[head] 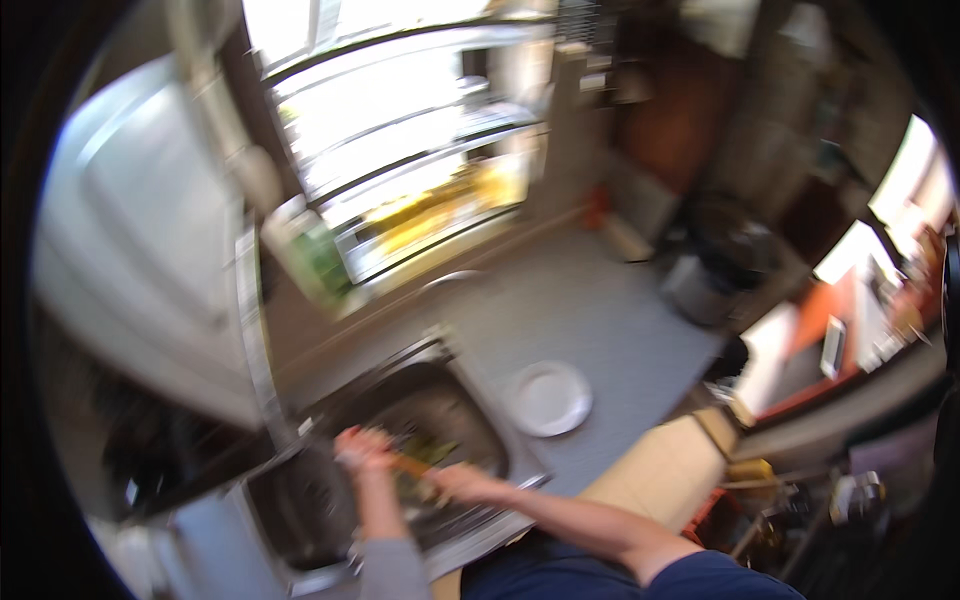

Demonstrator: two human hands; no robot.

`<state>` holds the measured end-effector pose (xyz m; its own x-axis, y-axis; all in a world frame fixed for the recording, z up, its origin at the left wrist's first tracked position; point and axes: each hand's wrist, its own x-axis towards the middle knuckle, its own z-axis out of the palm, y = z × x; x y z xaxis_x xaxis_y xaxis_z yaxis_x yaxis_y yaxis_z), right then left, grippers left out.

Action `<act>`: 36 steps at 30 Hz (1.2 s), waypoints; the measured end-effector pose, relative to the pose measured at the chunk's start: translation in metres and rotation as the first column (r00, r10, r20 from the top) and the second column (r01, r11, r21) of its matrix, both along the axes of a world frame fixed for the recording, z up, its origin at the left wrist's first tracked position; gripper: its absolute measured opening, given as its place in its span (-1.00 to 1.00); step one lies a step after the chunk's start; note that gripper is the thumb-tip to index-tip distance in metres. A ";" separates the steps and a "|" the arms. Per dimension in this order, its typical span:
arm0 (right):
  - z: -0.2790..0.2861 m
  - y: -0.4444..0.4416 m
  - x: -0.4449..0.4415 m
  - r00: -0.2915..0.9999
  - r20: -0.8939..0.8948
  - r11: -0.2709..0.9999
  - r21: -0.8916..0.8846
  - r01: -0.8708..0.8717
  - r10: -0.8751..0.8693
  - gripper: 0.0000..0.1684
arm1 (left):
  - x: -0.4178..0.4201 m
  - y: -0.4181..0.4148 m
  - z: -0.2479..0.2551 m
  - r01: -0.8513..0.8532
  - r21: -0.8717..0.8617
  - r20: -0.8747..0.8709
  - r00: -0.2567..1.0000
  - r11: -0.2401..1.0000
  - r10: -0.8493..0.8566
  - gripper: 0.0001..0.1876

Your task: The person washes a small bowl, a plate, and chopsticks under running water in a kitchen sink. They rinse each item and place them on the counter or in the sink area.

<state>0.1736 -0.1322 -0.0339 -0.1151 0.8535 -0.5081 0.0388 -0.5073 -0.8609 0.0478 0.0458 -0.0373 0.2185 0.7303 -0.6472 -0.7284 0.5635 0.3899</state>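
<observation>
Both my hands are over the double-basin metal sink [480, 420]. My right hand [469, 484] is closed around one end of an orange elongated thing [410, 466]; blur leaves it unclear whether this is a vegetable or a handle. At its other end is my left hand [364, 450], with the fingers curled in and smeared by motion. Under the hands, in the right basin, lie yellow-green scraps [431, 448], too blurred to name. The left basin [307, 502] lies below and left of my left hand.
A white plate [555, 397] rests on the grey countertop [630, 352] right of the sink. A dark-topped, pot-like appliance [709, 262] stands farther back. Behind the sink are a bright window with racks [405, 150] and a green bottle [319, 255]. A large pale panel [142, 247] stands left.
</observation>
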 end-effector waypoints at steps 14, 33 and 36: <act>0.028 -0.018 0.003 0.717 0.685 0.916 0.359 -0.178 -0.129 -0.64 | -0.030 -0.038 0.008 0.004 -0.064 0.085 0.996 0.998 0.002 -0.44; 0.033 0.015 -0.014 0.982 0.189 0.996 0.088 -0.008 -0.009 -0.46 | -0.012 -0.064 0.006 0.030 0.340 -0.092 0.996 0.940 0.002 -0.82; 0.033 0.006 -0.015 0.936 0.352 0.978 0.195 -0.071 -0.002 -0.47 | -0.016 -0.043 0.012 -0.024 0.169 -0.166 0.985 0.985 0.052 -0.74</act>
